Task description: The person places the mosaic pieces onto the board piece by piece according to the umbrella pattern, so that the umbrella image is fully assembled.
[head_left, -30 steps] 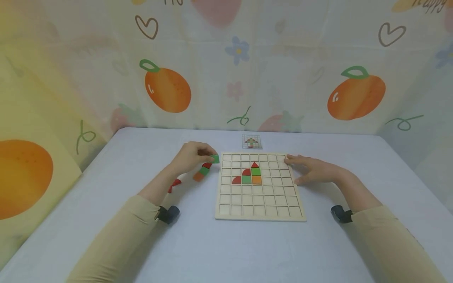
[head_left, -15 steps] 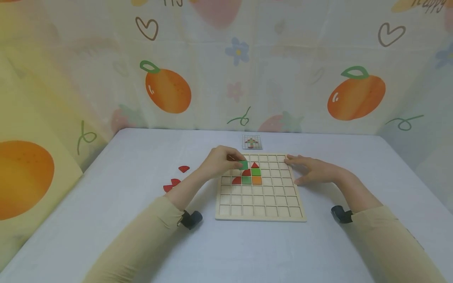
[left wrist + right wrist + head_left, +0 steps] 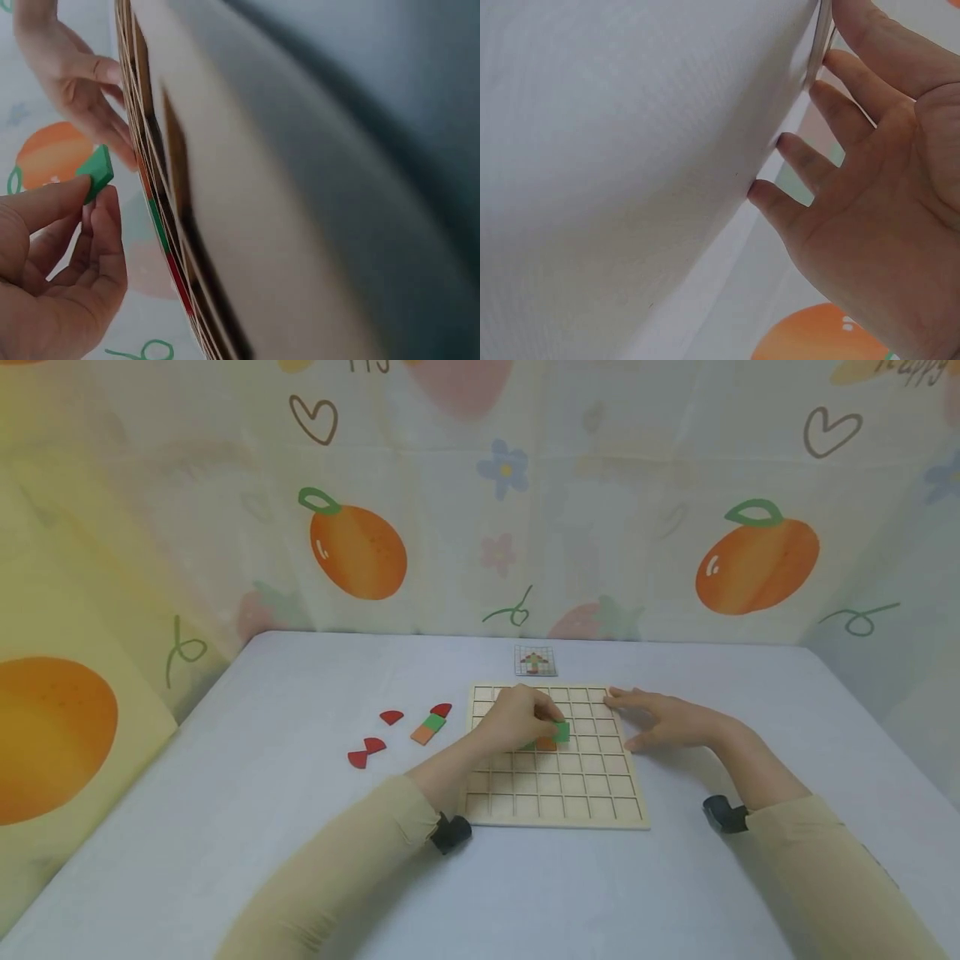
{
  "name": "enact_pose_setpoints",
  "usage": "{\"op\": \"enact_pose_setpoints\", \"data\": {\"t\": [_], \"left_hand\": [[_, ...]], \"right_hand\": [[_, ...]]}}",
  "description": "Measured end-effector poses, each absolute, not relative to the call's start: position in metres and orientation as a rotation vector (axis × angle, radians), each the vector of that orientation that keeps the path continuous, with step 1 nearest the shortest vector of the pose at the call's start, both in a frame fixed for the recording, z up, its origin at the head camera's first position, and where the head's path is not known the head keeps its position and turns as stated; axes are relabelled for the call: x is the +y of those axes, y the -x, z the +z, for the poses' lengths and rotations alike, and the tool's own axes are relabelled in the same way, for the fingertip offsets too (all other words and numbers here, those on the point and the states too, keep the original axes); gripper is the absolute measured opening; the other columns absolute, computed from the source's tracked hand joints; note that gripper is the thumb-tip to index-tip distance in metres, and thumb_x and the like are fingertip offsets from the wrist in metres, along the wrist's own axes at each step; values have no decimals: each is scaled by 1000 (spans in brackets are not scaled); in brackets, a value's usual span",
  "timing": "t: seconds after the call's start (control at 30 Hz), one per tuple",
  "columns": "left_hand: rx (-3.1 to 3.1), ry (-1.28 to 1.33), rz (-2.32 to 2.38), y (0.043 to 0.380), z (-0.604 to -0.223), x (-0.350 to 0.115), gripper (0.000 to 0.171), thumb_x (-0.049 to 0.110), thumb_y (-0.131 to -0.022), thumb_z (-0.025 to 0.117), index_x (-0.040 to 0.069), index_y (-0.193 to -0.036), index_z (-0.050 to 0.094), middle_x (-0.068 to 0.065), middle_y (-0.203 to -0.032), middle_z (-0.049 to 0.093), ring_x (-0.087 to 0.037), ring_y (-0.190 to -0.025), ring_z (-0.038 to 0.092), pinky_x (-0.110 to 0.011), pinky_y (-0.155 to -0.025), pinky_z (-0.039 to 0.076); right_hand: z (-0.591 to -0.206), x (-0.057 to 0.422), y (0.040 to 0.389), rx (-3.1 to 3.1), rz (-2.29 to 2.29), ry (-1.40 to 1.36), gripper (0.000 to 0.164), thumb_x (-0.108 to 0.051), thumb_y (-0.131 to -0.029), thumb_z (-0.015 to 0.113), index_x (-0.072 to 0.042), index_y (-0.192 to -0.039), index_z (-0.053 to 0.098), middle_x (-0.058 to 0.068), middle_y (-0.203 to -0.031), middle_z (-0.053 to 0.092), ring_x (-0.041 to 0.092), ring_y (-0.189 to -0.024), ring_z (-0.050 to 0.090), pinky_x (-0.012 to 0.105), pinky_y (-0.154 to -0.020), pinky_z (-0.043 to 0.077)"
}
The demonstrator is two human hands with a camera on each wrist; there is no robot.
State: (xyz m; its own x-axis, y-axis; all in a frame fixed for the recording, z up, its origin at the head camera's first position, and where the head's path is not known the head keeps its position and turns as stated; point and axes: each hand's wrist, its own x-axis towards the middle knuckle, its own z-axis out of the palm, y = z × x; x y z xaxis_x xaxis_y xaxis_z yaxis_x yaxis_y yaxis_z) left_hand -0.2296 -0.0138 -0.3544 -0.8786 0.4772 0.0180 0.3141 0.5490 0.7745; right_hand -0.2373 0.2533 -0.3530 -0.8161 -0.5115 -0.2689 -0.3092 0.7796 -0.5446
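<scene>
My left hand [image 3: 517,718] pinches a green square tile [image 3: 96,172] between thumb and fingertips. In the head view it hangs over the middle of the wooden grid board [image 3: 551,810], just right of the orange tile [image 3: 547,744]. The left wrist view shows the tile apart from the board's face. Most tiles set in the grid are hidden behind the hand; a green one and a red one show edge-on in the left wrist view. My right hand [image 3: 667,720] lies at the board's right edge, fingers spread and relaxed, its fingertips at the rim and on the tabletop.
Left of the board lie loose tiles: a green square [image 3: 433,722] against an orange square [image 3: 423,735], a red quarter-round [image 3: 442,710] touching them, and several more red quarter-rounds [image 3: 391,717]. A small pattern card [image 3: 536,661] rests behind the board on the white table [image 3: 360,877].
My left hand has carried the green tile rightward from beside the loose pieces to over the board's middle. My right hand stays at the board's edge.
</scene>
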Motion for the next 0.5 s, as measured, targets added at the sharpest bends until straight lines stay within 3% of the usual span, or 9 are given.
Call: {"op": "enact_pose_setpoints", "data": {"t": [0.5], "left_hand": [[2661,-698,1134,227,-366,-1,4,10,-81,69,9,-85,70,3,-78,65,-6,-70,58,-17,-63,47]], "right_hand": [[-356,252,239,2568,-698,597,78,-36,-76,71,-15,-142,35,6,-154,16,40,-139,3,63,-105,5]]}}
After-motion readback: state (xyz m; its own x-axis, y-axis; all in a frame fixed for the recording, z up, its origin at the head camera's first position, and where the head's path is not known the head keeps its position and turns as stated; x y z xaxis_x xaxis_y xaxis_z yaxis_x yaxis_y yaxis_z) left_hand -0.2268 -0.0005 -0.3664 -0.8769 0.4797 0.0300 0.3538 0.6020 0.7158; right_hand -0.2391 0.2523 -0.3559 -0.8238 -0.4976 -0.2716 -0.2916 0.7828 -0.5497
